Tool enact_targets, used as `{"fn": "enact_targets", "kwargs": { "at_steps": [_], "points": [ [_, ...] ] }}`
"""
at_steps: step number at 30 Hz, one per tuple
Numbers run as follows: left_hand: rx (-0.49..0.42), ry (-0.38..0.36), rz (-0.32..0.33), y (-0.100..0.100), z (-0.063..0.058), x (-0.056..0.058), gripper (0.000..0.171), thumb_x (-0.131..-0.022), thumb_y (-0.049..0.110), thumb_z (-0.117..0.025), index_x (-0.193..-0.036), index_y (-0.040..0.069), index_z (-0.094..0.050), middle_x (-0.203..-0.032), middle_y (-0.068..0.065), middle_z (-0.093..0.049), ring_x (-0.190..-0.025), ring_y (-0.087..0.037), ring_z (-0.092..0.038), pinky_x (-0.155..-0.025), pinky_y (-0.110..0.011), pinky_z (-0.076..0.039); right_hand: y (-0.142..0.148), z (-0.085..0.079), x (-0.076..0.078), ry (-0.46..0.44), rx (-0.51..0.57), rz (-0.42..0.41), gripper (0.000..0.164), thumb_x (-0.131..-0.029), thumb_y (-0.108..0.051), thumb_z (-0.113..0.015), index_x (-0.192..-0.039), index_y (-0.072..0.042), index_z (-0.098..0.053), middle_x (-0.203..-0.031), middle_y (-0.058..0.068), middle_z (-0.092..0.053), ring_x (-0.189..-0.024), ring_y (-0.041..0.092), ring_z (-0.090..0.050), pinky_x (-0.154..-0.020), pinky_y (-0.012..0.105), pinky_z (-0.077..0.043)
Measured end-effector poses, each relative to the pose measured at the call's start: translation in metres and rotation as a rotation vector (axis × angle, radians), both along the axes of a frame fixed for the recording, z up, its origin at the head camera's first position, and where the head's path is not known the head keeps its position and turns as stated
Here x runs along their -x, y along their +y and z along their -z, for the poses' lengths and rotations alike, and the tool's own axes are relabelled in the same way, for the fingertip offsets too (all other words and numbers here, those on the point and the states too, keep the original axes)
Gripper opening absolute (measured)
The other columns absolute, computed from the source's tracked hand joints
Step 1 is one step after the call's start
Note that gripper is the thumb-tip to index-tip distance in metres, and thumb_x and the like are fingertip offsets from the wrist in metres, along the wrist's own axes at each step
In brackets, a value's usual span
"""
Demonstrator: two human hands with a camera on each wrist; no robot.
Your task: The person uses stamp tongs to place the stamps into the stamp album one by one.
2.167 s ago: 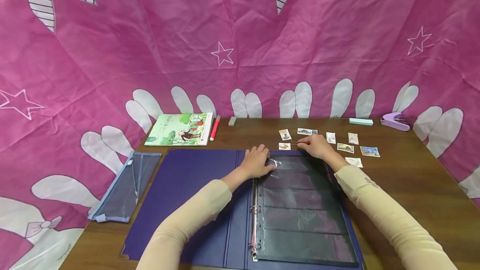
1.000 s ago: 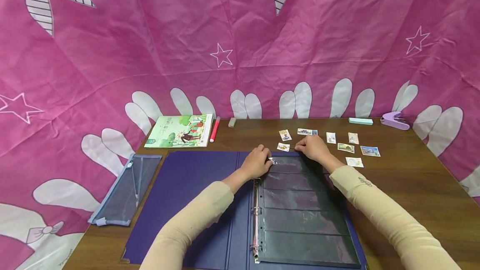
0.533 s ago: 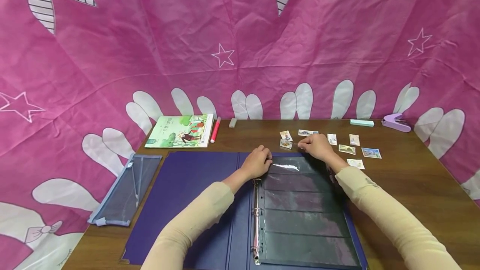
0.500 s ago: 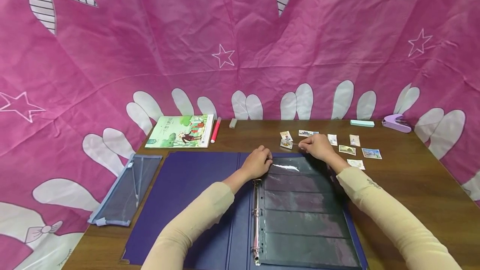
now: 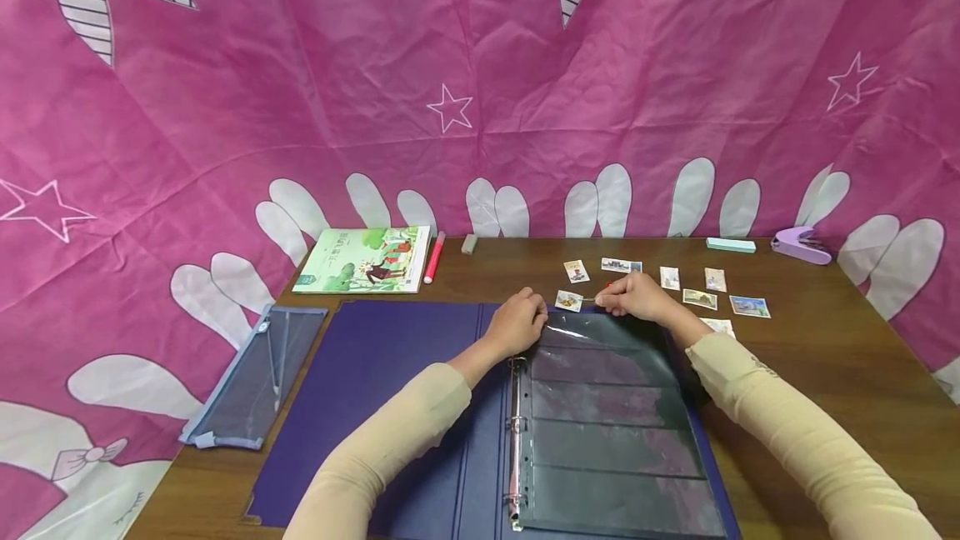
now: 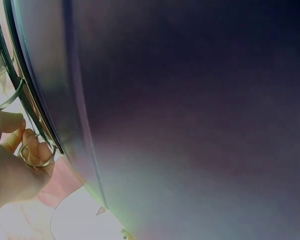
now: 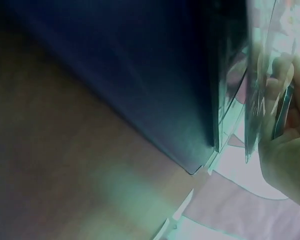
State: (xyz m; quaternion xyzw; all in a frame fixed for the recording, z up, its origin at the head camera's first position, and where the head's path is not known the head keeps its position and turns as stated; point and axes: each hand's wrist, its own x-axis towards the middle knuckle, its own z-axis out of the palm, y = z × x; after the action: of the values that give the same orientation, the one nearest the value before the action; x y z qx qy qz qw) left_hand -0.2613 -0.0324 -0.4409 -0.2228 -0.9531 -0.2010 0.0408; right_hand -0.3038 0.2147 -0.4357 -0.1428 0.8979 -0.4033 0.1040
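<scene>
My right hand grips thin metal tweezers, their tips reaching left to a small postage stamp. The stamp is tilted, just beyond the top edge of the open blue ring binder. My left hand pinches the top left corner of the clear-fronted black pocket page, its fingers curled beside the uppermost ring. In the left wrist view the left hand shows behind the rings. The film of the page's top pocket bulges and shines between the hands.
Several other stamps lie beyond the binder and to its right. A picture book, red marker and grey eraser are at the back. A mesh zip pouch lies left; a teal box and purple stapler back right.
The tweezered stamp rose to overlap another stamp half a second ago, and has now come nearer the binder's top edge. My left hand's thumb has drawn in at the page corner.
</scene>
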Motion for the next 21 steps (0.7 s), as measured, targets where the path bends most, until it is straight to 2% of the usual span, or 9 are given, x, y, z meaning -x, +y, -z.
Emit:
{"fn": "enact_targets", "kwargs": {
  "at_steps": [8, 14, 21],
  "points": [
    [-0.021, 0.009, 0.016, -0.002, 0.0, 0.001, 0.007, -0.09, 0.018, -0.058, -0.089, 0.013, -0.063, -0.091, 0.0, -0.058, -0.082, -0.015, -0.058, -0.07, -0.028, -0.047, -0.004, -0.001, 0.003, -0.088, 0.013, -0.075, 0.028, -0.086, -0.02, -0.066, -0.099, 0.004, -0.071, -0.067, 0.0, -0.065, -0.059, 0.008, -0.056, -0.058, 0.025, -0.049],
    [-0.031, 0.016, 0.025, -0.002, 0.0, 0.001, 0.009, -0.091, 0.018, -0.057, -0.092, 0.012, -0.063, -0.092, -0.001, -0.058, -0.083, -0.016, -0.058, -0.071, -0.029, -0.048, -0.008, 0.0, 0.007, -0.106, 0.014, -0.143, 0.028, -0.085, -0.018, -0.066, -0.097, 0.007, -0.07, -0.066, 0.001, -0.066, -0.059, 0.008, -0.057, -0.058, 0.026, -0.05],
    [-0.06, -0.005, 0.034, -0.004, 0.0, 0.004, 0.007, -0.09, 0.017, -0.056, -0.09, 0.012, -0.061, -0.09, 0.0, -0.056, -0.08, -0.014, -0.054, -0.068, -0.025, -0.043, -0.006, -0.005, 0.014, -0.123, -0.034, -0.171, 0.024, -0.084, -0.013, -0.066, -0.096, 0.008, -0.07, -0.062, 0.001, -0.063, -0.055, 0.007, -0.054, -0.055, 0.024, -0.047]
  ]
}}
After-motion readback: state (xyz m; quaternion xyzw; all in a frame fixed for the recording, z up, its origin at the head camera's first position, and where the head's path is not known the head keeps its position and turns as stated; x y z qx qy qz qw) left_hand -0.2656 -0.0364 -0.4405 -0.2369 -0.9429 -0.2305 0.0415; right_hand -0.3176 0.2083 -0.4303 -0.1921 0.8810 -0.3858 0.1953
